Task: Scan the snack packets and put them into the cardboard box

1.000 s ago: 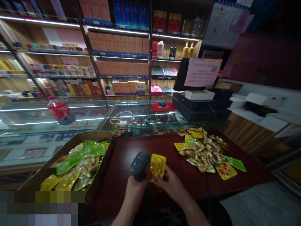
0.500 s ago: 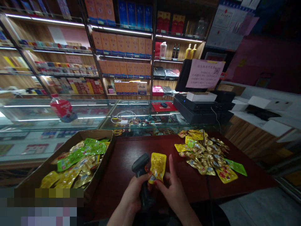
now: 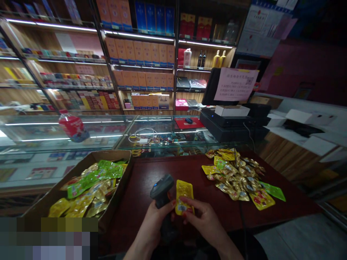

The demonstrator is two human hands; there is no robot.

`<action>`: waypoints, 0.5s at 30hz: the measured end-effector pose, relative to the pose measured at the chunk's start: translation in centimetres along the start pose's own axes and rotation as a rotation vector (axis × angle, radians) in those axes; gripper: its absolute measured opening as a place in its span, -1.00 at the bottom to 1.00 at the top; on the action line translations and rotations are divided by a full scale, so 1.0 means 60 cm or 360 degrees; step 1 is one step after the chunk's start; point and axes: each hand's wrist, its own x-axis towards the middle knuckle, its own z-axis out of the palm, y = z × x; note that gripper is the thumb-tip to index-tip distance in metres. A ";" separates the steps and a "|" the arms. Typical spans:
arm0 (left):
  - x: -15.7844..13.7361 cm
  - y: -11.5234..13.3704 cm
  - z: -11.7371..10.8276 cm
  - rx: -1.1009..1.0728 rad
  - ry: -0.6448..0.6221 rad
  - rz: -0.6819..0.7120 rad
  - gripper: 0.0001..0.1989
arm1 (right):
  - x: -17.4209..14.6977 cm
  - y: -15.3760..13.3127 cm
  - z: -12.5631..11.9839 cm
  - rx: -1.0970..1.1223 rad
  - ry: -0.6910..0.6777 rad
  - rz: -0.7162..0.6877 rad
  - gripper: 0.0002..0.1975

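My left hand (image 3: pixel 155 220) is wrapped round the handle of a dark barcode scanner (image 3: pixel 162 188), whose head shows a small blue light. My right hand (image 3: pixel 203 216) pinches a yellow snack packet (image 3: pixel 184 191) near its lower right edge, just right of the scanner. A printed barcode shows low on the packet. My left thumb lies close to the packet's left edge; whether it touches is unclear. On the right of the dark red table (image 3: pixel 146 168) lies a pile of gold, yellow and green packets (image 3: pixel 241 177). More packets (image 3: pixel 94 184) fill an open cardboard box (image 3: pixel 123 180) on the left.
Behind the table runs a glass display counter (image 3: pixel 127 135) with a white cable (image 3: pixel 143 134), a red drink bottle (image 3: pixel 73 125) and a mouse (image 3: pixel 189 120) on a red mat. A monitor (image 3: pixel 211 88) stands back right. A thin dark cord (image 3: pixel 240 216) crosses the table.
The right hand's raised index finger has come down onto the packet. The packet has shifted slightly right and down, its barcode now clearer. The scanner shows a blue light and has tilted a little.
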 end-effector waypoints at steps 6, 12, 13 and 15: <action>-0.019 0.017 -0.028 0.0561 0.0086 0.0256 -0.65 | 0.020 0.001 -0.051 -0.0375 0.0359 -0.0233 -0.65; -0.060 0.009 -0.029 0.0993 0.0059 0.0631 -0.84 | 0.048 0.011 -0.083 -0.0750 0.0477 -0.0407 -0.62; -0.065 0.006 -0.024 0.0965 0.0052 0.0645 -0.84 | 0.050 0.014 -0.084 -0.0782 0.0475 -0.0432 -0.62; -0.070 0.002 -0.016 0.0874 0.0045 0.0615 -0.85 | 0.053 0.020 -0.084 -0.0840 0.0457 -0.0490 -0.62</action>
